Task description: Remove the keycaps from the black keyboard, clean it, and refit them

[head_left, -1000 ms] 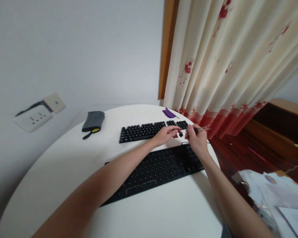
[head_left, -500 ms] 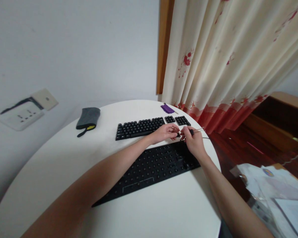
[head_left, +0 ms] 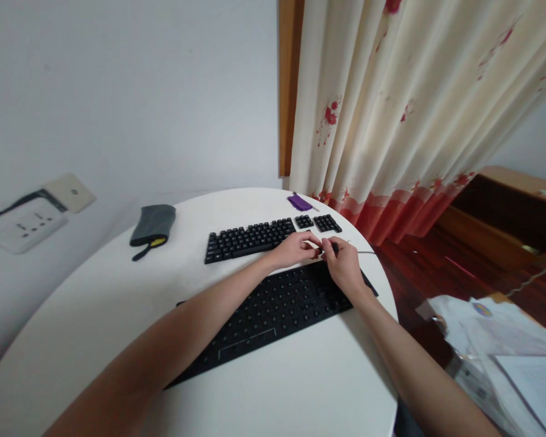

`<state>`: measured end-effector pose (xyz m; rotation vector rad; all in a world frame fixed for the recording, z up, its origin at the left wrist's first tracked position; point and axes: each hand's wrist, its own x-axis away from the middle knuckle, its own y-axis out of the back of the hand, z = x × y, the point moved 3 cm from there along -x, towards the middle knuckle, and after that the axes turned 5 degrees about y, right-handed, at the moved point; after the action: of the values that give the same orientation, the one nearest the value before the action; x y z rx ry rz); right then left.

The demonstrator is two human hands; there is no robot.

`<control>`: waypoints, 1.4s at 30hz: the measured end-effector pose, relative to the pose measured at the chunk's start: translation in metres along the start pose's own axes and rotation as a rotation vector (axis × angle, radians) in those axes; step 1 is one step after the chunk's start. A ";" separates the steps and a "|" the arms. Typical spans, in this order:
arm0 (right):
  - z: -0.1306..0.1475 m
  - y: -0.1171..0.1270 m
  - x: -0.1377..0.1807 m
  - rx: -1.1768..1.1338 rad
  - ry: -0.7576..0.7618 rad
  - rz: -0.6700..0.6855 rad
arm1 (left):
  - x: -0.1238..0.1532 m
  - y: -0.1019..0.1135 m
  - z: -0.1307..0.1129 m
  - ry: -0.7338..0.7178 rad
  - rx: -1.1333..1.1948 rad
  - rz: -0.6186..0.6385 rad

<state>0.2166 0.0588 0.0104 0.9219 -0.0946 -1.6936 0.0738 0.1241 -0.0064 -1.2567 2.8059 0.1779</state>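
Clasps small black tool in right hand, by far edge of capless keyboard. Curls left hand alongside, unclear whether grasping anything. Expect light, stiff, somewhat slick tool; pinch firmly around middle, without twisting.

Soft dim light, faint shadows on white table, wide-angle stretching (edges smeary)

on the near side of the left hand and right hand, the keyboard blocks a low pass; nearer still, the table leaves wide room. just beyond the left hand, rows of keys stand in the way. farther left of it, there is room before the pouch.
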 end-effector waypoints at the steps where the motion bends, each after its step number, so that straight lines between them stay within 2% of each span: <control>1: -0.001 0.000 0.000 0.006 -0.008 -0.003 | 0.000 0.001 0.001 0.002 -0.020 -0.021; 7: 0.000 0.000 -0.001 -0.003 -0.006 -0.024 | 0.000 0.003 0.001 -0.152 -0.242 -0.152; 11: -0.004 0.004 -0.002 -0.073 -0.104 -0.095 | 0.003 0.007 -0.009 -0.260 -0.512 -0.244; 15: -0.009 0.009 -0.004 -0.143 -0.169 -0.164 | 0.008 0.023 -0.023 -0.286 -0.741 -0.469; 18: -0.012 0.010 -0.005 -0.181 -0.193 -0.204 | 0.010 0.039 -0.033 -0.244 -0.888 -0.604; 23: -0.014 0.011 -0.006 -0.211 -0.188 -0.248 | -0.007 0.053 -0.044 -0.081 -1.022 -0.585; 28: -0.013 0.014 -0.007 -0.194 -0.168 -0.269 | -0.026 0.035 -0.034 -0.048 -1.127 -0.514; 33: -0.012 0.015 -0.007 -0.191 -0.158 -0.286 | -0.022 0.017 -0.010 -0.028 -1.221 -0.575; 42: -0.011 0.015 -0.008 -0.171 -0.127 -0.272 | -0.018 0.021 0.001 0.034 -1.209 -0.604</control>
<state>0.2359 0.0646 0.0143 0.7234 0.0947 -1.9781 0.0702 0.1513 -0.0040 -2.1422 2.0456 1.9544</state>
